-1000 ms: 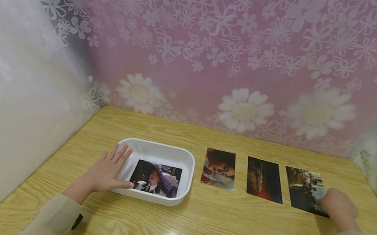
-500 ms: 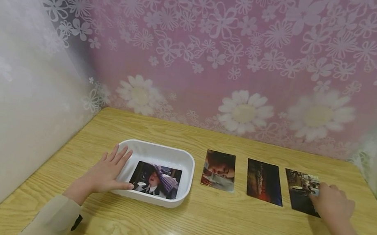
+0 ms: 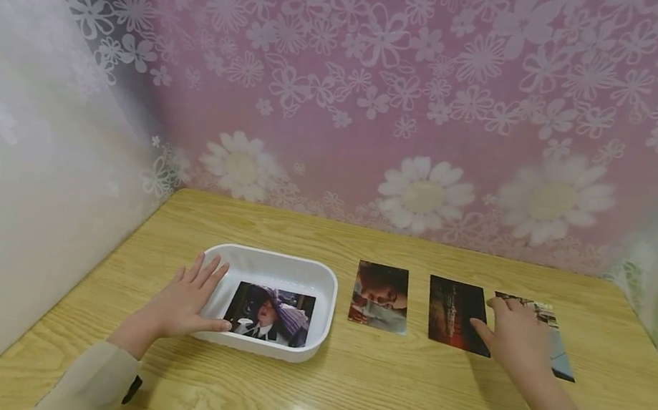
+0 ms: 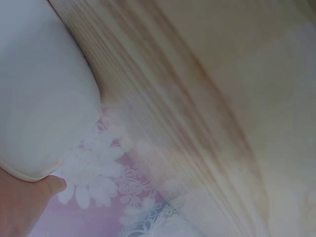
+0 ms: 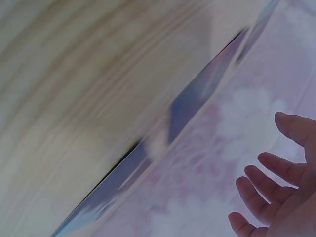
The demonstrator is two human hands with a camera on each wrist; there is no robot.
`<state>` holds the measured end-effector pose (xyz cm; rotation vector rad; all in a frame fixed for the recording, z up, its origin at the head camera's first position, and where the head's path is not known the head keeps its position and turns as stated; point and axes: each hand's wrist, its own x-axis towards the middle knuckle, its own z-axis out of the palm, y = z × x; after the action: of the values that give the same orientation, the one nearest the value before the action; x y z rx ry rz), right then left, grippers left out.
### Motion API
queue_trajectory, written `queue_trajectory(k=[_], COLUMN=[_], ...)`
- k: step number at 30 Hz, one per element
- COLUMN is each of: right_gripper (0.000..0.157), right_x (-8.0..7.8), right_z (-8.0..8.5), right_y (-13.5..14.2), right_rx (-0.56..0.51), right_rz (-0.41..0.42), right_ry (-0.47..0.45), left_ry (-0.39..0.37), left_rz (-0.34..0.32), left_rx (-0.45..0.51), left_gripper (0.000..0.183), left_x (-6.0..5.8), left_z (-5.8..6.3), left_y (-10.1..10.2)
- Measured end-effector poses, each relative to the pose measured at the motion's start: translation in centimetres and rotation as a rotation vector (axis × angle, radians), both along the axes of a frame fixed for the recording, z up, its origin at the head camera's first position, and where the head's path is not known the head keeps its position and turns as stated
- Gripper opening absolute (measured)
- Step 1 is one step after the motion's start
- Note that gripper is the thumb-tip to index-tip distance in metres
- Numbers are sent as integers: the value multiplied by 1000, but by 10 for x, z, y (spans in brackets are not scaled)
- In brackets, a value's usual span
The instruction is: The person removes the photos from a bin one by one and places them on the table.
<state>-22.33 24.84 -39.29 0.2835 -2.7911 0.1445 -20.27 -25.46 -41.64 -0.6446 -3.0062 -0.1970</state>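
Observation:
My left hand rests with spread, mostly straight fingers on the left rim of a white plastic tray, thumb at its front edge. In the left wrist view a fingertip of the hand meets the rim of the tray. Inside lies a photo of a person in a purple striped hat. My right hand hovers over the rightmost photo, partly hiding it, thumb near the dark photo. The right wrist view shows this hand with loosely spread fingers and nothing held.
A third photo, showing a face turned sideways, lies between the tray and the dark photo. All sit on a wood-grain table. A pink flowered backdrop stands behind, with a pale sheet along the left.
My right hand has moved left from the right edge of the rightmost photo to over its left side, and its fingers have spread. The left hand stays on the tray.

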Motion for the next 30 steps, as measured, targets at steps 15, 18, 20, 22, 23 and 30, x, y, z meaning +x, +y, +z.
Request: queue_trajectory(k=[15,18,20,22,23,30], right_gripper=[45,42,42,42,42,42], right_x=[-10,-10,-9,-9,-8,-9], right_z=[5,6,5,4,4,2], right_y=[-121,-147,-165,-182,-190,-230], right_rx=[-69,-94,-99,-88,-89,-98], right_rz=[196,242,260,278,289,416], right_ry=[30,16,-13,-36,-48,-61], left_ry=[15,27,45,55,63,58], left_rz=[-7,-9,-17,-25,-31,-22], left_rx=[1,3,17,36,46,26], left_gripper=[99,98,98,98,98,99], left_x=[0,0,0,0,0,0], left_z=[-1,-3,-4,-4,-4,-3], left_y=[-2,-2,-1,-2,-2,-2])
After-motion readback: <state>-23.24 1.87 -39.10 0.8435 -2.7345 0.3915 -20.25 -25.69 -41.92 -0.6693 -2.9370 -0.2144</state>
